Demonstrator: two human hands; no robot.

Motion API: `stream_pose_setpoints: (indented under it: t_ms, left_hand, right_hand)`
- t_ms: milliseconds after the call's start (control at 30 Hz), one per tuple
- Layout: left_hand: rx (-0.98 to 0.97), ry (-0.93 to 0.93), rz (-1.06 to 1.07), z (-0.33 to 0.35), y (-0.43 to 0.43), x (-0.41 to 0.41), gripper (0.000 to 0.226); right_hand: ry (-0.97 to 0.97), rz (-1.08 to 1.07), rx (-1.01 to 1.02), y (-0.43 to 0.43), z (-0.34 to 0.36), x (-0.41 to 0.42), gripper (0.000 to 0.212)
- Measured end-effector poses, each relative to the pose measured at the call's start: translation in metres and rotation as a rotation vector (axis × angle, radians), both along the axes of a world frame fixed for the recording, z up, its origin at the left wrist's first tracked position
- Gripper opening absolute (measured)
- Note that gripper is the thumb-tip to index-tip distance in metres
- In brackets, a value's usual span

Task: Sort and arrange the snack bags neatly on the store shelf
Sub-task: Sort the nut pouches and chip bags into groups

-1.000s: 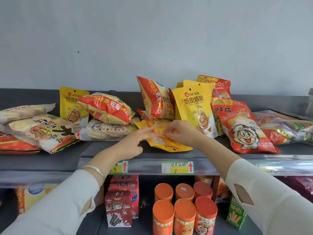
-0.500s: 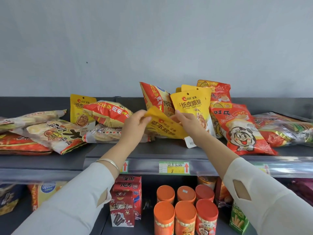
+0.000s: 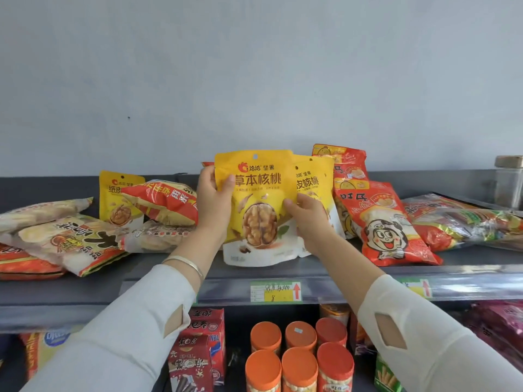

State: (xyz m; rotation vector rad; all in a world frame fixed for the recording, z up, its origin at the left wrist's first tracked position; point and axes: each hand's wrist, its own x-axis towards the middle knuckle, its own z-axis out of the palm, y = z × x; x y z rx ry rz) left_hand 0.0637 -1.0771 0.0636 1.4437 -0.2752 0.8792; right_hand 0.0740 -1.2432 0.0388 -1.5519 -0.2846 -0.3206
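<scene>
While the yellow foil pouch printed with a walnut [image 3: 254,205] stood upright at the front middle of the dark grey metal shelf [image 3: 283,268], both hands held it by its side edges. The left hand [image 3: 213,205] gripped the pouch's upper left edge, thumb curled over the front and the fingers hidden behind. The right hand [image 3: 308,219] pinched the right edge at mid-height, thumb on the front and the remaining fingers out of sight behind the pack. Whether the pouch's white bottom edge touched the shelf could not be told. Just behind it and to the right stood a second yellow walnut pouch [image 3: 314,176], partly covered. Beside that leaned a red plastic bag with a cartoon face [image 3: 382,224]. To the left lay a puffed red-and-yellow bag [image 3: 164,202] in front of a third yellow walnut pouch [image 3: 116,199], with pale flat cracker packs [image 3: 70,241] further left. A yellow-and-green price label [image 3: 276,291] sat on the shelf's front rail below the held pouch, and orange-lidded round canisters [image 3: 300,363] stood on the lower level.
</scene>
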Motion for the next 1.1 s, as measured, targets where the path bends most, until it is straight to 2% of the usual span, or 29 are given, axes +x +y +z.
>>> stream_pose_setpoints:
  t_ms: [133,200,267,367,433,567,733,833,933,1100]
  left_hand:
    - [0.231,0.158,-0.272,-0.016,-0.025,0.004,0.034]
    - [0.352,0.253,-0.317,-0.032,-0.043,0.007,0.042]
    - [0.445,0.335,-0.301,-0.046,-0.06,0.01,0.052]
    - [0.558,0.374,-0.249,-0.061,-0.081,0.017,0.072]
    - [0.6,0.366,-0.197,-0.068,-0.09,0.02,0.076]
    - [0.66,0.31,-0.077,-0.072,-0.095,0.024,0.076]
    - [0.644,0.303,-0.097,-0.07,-0.091,0.023,0.075]
    - [0.545,0.271,-0.11,-0.067,-0.083,0.018,0.071]
    - [0.526,0.227,-0.075,-0.062,-0.068,0.015,0.058]
    - [0.596,0.272,-0.07,-0.056,-0.05,0.009,0.041]
  right_hand:
    - [-0.05,-0.184,0.02,-0.036,0.013,0.006,0.022]
    - [-0.043,-0.295,-0.011,-0.056,0.013,0.013,0.022]
    - [-0.013,-0.371,-0.052,-0.073,0.008,0.018,0.01]
    - [0.063,-0.415,-0.126,-0.084,-0.008,0.019,0.052]
    - [0.084,-0.439,-0.155,-0.086,-0.018,0.018,0.061]
    - [0.089,-0.475,-0.208,-0.086,-0.028,0.023,0.073]
    - [0.033,-0.557,-0.281,-0.082,-0.03,0.022,0.076]
    - [-0.131,-0.747,-0.436,-0.079,-0.028,0.009,0.069]
    - [-0.32,-0.923,-0.558,-0.072,-0.026,-0.001,0.065]
    - [-0.234,-0.863,-0.51,-0.061,-0.024,-0.003,0.077]
